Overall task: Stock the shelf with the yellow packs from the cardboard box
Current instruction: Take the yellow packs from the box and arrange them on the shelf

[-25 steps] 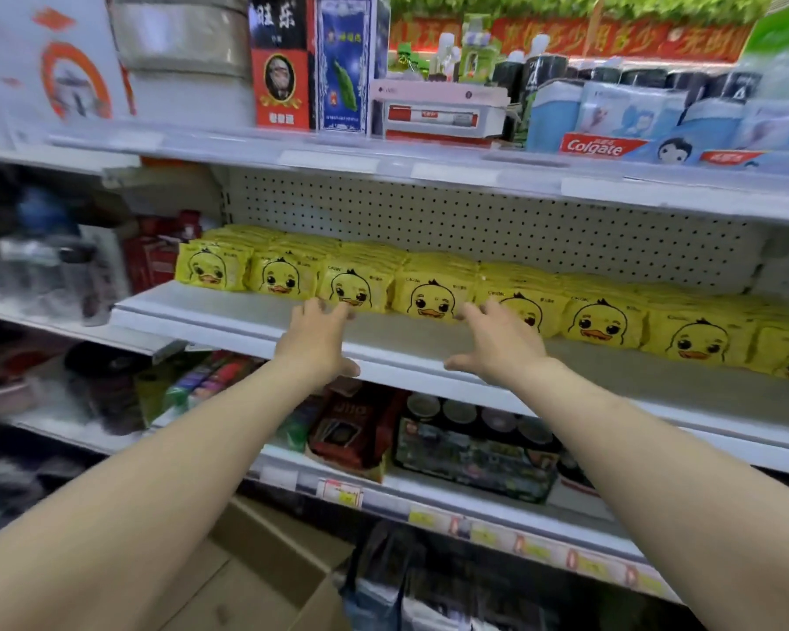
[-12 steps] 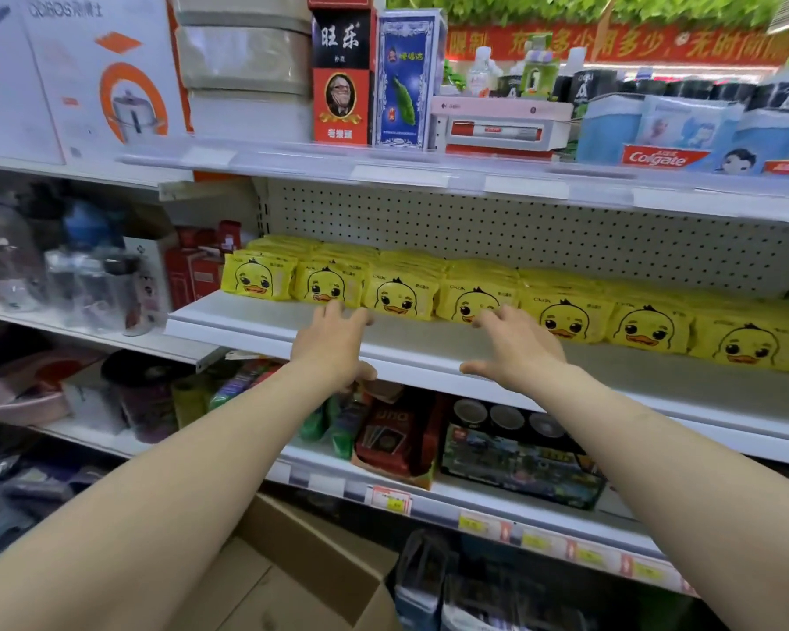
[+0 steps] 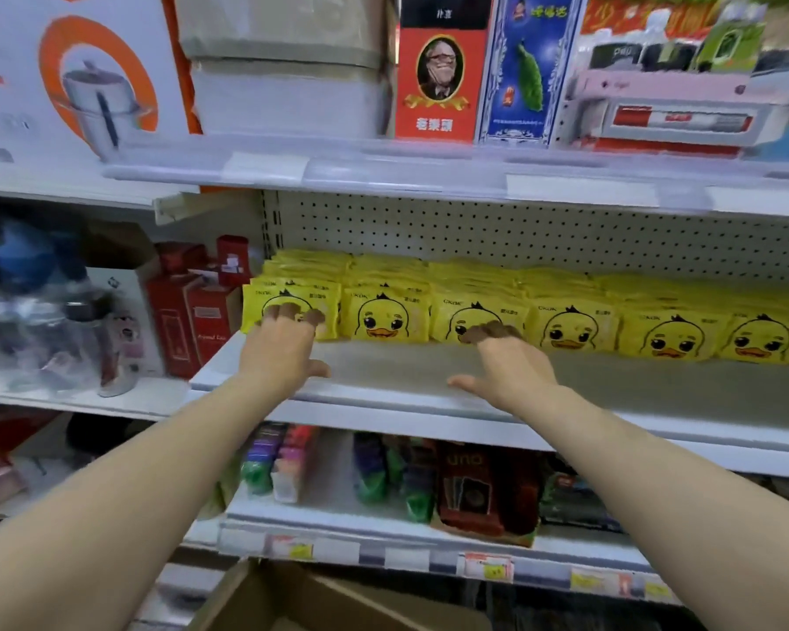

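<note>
A row of yellow packs with duck faces stands along the back of the white middle shelf, under the pegboard. My left hand reaches in with straight fingers whose tips touch the front of the leftmost pack. My right hand is stretched out the same way, fingertips against the third pack from the left. Neither hand holds anything. A corner of the cardboard box shows at the bottom, below the shelves; its inside is out of view.
Red boxes stand just left of the packs. The shelf above carries tall boxes and cartons close overhead. The shelf below holds card games and small packs. Bottles and jars fill the left bay.
The view has moved closer and to the left. Both hands have slid forward across the shelf, from short of the packs to touching their fronts.
</note>
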`<action>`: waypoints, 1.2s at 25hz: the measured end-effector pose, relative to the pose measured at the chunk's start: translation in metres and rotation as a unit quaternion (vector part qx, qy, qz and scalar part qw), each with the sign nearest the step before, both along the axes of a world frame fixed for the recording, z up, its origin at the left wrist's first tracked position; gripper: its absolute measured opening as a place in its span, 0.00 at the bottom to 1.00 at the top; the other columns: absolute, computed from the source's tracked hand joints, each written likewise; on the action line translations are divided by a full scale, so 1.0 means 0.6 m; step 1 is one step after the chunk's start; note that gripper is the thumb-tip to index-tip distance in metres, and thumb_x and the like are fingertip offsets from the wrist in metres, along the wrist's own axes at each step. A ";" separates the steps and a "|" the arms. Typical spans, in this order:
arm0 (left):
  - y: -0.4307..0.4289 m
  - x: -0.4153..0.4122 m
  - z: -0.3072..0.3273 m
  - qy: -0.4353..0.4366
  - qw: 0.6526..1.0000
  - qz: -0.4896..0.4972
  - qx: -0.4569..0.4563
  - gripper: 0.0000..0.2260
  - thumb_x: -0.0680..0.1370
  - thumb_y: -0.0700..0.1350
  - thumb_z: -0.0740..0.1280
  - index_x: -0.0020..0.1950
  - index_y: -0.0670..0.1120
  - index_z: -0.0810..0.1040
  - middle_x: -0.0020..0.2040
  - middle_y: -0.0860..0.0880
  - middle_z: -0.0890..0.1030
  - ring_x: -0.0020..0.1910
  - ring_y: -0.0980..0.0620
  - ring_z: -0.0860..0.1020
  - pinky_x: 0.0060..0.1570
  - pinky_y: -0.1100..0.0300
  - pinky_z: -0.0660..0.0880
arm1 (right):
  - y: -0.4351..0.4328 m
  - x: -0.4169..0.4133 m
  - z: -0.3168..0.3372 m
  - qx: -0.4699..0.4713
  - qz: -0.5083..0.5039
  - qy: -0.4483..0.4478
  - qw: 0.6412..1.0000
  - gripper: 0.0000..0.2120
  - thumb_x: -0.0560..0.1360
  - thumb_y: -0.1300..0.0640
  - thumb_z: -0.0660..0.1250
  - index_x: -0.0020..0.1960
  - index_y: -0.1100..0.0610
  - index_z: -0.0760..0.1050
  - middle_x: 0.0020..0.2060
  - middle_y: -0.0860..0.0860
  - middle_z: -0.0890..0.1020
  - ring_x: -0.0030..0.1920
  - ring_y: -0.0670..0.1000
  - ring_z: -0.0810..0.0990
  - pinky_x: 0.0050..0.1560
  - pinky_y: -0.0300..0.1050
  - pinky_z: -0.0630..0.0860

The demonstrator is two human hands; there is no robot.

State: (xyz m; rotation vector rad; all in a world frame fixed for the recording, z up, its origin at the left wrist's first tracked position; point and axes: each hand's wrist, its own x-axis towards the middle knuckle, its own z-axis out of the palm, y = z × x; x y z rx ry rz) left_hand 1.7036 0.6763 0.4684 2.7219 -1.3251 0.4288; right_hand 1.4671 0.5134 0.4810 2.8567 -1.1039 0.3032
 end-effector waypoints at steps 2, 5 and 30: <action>-0.008 0.059 0.003 -0.001 1.000 0.010 0.000 0.36 0.70 0.63 0.72 0.73 0.52 0.64 0.71 0.44 0.67 0.70 0.41 0.63 0.64 0.47 0.67 | 0.015 0.049 -0.009 0.010 0.013 -0.009 1.000 0.32 0.73 0.35 0.68 0.71 0.49 0.66 0.68 0.51 0.70 0.66 0.55 0.71 0.58 0.50 0.74; -0.029 0.134 0.005 0.012 1.000 0.000 0.010 0.41 0.71 0.61 0.72 0.78 0.53 0.56 0.78 0.46 0.59 0.77 0.43 0.55 0.72 0.46 0.58 | 0.036 0.137 -0.009 0.005 0.040 -0.024 0.999 0.30 0.74 0.38 0.69 0.71 0.49 0.67 0.68 0.51 0.69 0.67 0.54 0.69 0.61 0.50 0.73; -0.057 -0.056 0.020 0.139 0.971 -0.187 -0.061 0.20 0.74 0.51 0.73 0.58 0.55 0.64 0.48 0.46 0.79 0.46 0.42 0.77 0.42 0.51 0.76 | 0.027 0.057 0.006 0.061 0.118 -0.121 0.984 0.22 0.78 0.50 0.68 0.68 0.41 0.63 0.60 0.52 0.76 0.51 0.57 0.76 0.51 0.52 0.76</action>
